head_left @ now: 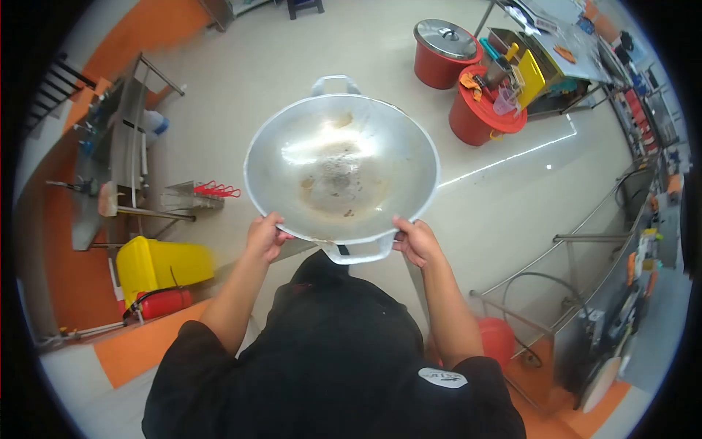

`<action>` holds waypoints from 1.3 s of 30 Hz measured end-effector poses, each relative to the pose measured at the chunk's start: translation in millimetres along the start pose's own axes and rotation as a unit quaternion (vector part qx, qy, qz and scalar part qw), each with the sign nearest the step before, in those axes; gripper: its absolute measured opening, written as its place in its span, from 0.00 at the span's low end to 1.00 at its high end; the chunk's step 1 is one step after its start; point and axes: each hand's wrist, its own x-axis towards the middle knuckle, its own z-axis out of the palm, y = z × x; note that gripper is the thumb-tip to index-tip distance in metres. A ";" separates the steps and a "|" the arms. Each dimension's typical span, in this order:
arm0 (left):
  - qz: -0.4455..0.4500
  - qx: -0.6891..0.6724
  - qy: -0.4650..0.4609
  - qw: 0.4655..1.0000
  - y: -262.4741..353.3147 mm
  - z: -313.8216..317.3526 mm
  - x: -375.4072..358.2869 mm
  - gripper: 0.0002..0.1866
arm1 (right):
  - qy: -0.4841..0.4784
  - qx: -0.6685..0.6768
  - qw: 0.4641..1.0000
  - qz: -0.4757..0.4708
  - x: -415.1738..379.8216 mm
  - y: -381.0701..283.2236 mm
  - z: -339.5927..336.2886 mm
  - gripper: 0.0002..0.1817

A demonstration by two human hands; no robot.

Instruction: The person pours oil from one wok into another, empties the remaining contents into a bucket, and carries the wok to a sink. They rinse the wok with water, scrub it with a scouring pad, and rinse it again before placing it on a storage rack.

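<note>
A large silver metal wok (340, 161) with two loop handles is held out in front of my body, its inside turned up toward me. Brownish stains and dark specks mark its bottom. My left hand (266, 237) grips the near left rim, thumb over the edge and fingers beneath. On the near right rim, my right hand (417, 241) is closed in the same way, beside the near handle (358, 252). The fingers under the wok are partly hidden.
Two red tubs (437, 66) (475, 121) stand on the floor at the back right, one lidded, one topped with utensils. A steel sink table (121, 132) is at left, near a yellow bin (157, 267) and a fire extinguisher (164, 302). Steel counters (643, 314) line the right.
</note>
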 end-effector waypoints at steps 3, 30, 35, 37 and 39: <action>-0.017 0.005 -0.043 0.999 11.8 -1.4 45.1 0.14 | 0.136 -0.144 0.980 -0.009 60.3 -2.6 -8.1 0.25; 0.157 -0.284 0.184 0.928 360.9 -175.6 291.3 0.21 | -0.122 -0.418 0.900 -0.035 656.6 -131.9 481.1 0.12; 0.203 -0.384 0.225 0.872 418.0 -245.4 309.5 0.22 | -0.208 -0.409 0.886 0.069 759.9 -65.0 596.8 0.12; 0.220 -0.407 0.260 0.848 433.9 -275.8 326.0 0.22 | -0.248 -0.430 0.856 0.143 802.2 -39.7 631.6 0.11; 0.239 -0.435 0.275 0.824 446.3 -311.0 347.3 0.21 | -0.226 -0.487 0.835 0.118 848.2 -9.8 660.7 0.08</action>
